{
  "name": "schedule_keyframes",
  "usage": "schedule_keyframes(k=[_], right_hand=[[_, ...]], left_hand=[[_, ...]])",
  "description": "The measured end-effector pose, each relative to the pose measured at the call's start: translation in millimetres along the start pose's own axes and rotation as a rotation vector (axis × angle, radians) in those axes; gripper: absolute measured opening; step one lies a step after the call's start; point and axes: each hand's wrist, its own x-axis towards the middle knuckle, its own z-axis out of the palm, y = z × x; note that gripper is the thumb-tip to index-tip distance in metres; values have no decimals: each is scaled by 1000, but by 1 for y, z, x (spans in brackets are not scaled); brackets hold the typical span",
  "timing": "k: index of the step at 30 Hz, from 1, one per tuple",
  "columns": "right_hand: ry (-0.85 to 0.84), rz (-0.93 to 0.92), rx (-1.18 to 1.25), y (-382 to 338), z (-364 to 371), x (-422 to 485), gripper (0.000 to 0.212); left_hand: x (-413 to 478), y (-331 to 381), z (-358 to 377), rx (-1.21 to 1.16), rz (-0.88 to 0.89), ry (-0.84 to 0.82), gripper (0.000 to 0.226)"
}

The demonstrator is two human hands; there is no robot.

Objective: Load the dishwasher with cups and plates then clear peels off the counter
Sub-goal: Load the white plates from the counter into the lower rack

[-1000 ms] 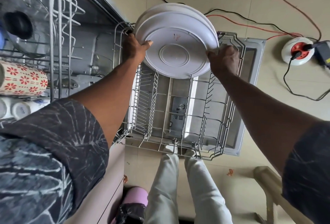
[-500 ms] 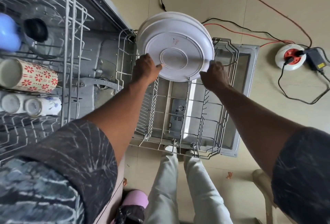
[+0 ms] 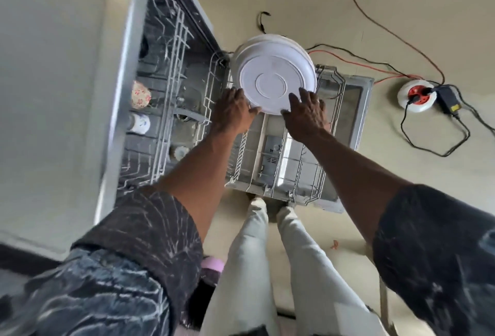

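Two or three white plates stand on edge, stacked together, at the far end of the dishwasher's pulled-out lower rack, with their undersides facing me. My left hand lies at the plates' near-left edge, with its straight fingers and thumb touching the rim. At the near-right edge my right hand has its fingers spread over the rim. A floral cup and a white cup with blue marks lie in the upper rack at the left.
The open dishwasher door lies flat under the lower rack. A round white and red power socket with an adapter and trailing cables sits on the floor at the right. The pale counter top fills the left. My legs stand just before the rack.
Both hands slid from the plates' sides down to their near edge and their fingers straightened. The plates sit lower in the rack's far end. The view pulled back and up.
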Motion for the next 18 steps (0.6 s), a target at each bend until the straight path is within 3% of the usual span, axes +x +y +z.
schedule_keyframes(k=[10, 18], right_hand=[[58, -140, -47, -97, -85, -96, 46], [211, -236, -59, -198, -130, -146, 43]], left_hand=[[-123, -12, -104, 178, 112, 162, 84], [-209, -60, -175, 97, 65, 372, 80]])
